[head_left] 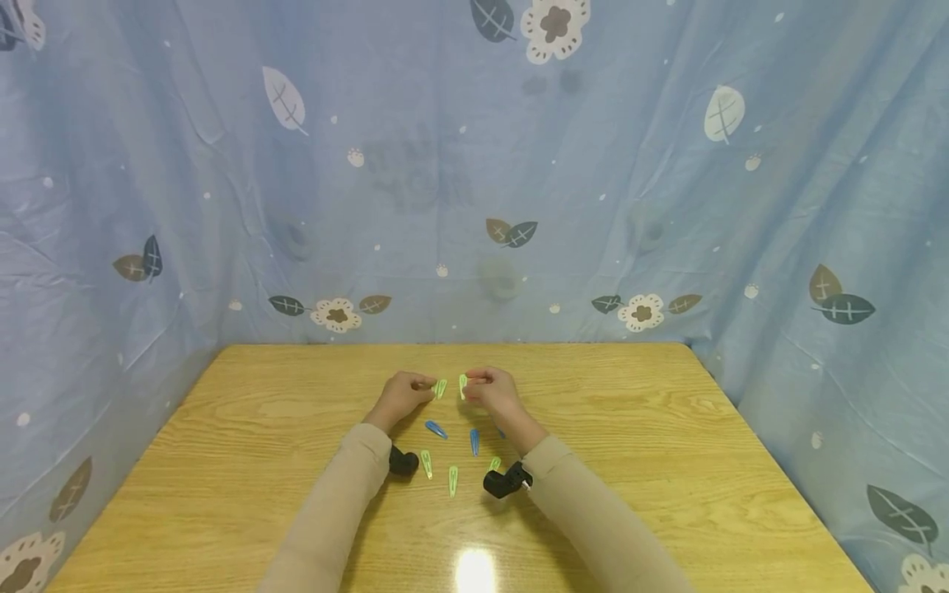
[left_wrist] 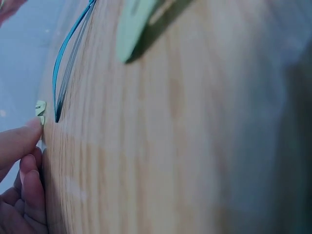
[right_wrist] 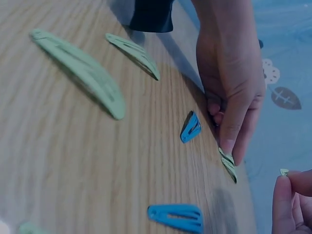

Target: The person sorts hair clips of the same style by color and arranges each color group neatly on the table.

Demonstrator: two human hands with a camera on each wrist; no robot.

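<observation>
Landmark: middle blue clip [head_left: 474,442]. Clips counted in head view: nine, comprising six green and three blue, on one wooden table [head_left: 630,461].

Green, far left of landmark: two, side by side, namely left-held clip [head_left: 436,390] and neighbour clip [head_left: 442,389]. Green, far side of landmark: one, right-held clip [head_left: 463,386]. Green, near side of landmark: three, namely near-left clip [head_left: 426,464], near-centre clip [head_left: 453,481] and near-right clip [head_left: 494,464], partly covered by one of two black wrist devices [head_left: 504,482]. Blue, besides landmark: one to its left and slightly farther, left blue clip [head_left: 436,429]; one to its right, right blue clip [head_left: 501,434], mostly hidden behind the right wrist.

Form of green clips: slim, pale, teardrop-shaped, with lengthwise slots and a slight bow along the length. Form of blue clips: similar teardrop outline, also slotted.

Left hand [head_left: 400,398], far left of landmark: pinches left-held clip between thumb and forefinger, with almost no gap.

Right hand [head_left: 495,394], far side of landmark: pinches right-held clip between fingertips, leaving only a small end exposed in right wrist view. Cannot tell whether right-held clip touches wooden table.
</observation>
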